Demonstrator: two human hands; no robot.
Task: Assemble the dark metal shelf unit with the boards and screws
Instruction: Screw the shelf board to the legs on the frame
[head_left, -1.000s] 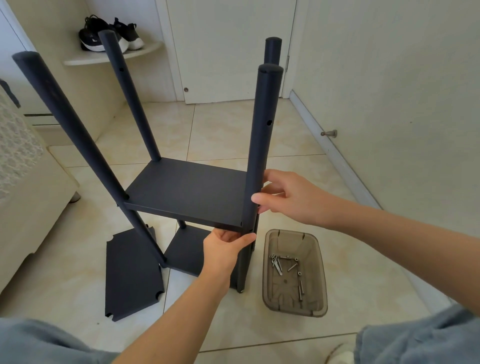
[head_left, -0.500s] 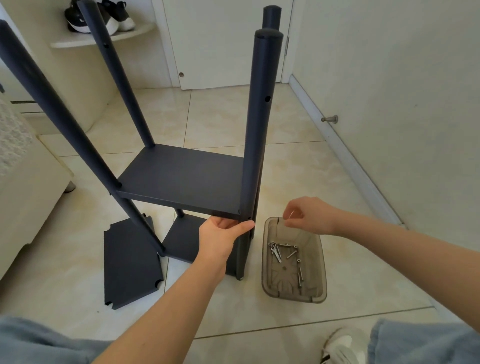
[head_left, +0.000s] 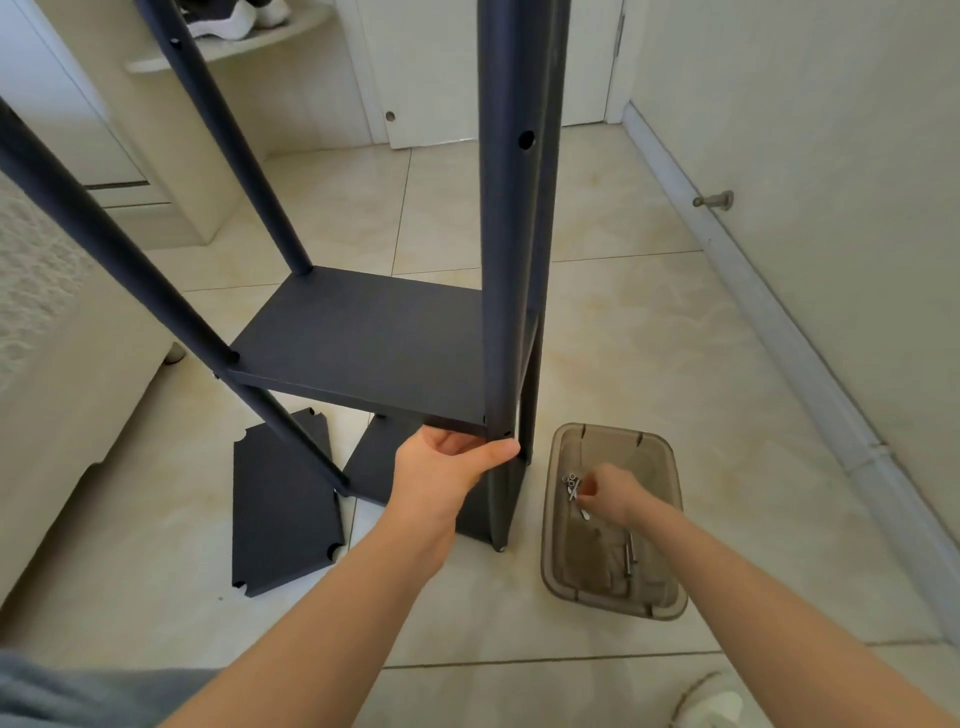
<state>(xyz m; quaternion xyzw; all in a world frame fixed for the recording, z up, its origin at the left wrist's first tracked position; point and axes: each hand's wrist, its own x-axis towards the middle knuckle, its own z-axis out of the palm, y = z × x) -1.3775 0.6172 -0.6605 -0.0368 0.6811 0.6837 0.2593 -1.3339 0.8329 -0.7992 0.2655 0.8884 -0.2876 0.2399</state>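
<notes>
Gripping the shelf board (head_left: 363, 343) front edge with left hand (head_left: 447, 470); pinching a screw (head_left: 573, 490) inside the tray (head_left: 592, 566) with right hand (head_left: 610, 493)

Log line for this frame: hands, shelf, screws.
left hand: grips shelf board corner at post | right hand: pinches screws in tray | spare board: on floor

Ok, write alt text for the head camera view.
A person's left hand grips the front corner of a dark shelf board at a post, while the right hand pinches a screw in a brown tray on the floor. A spare board lies nearby.
</notes>
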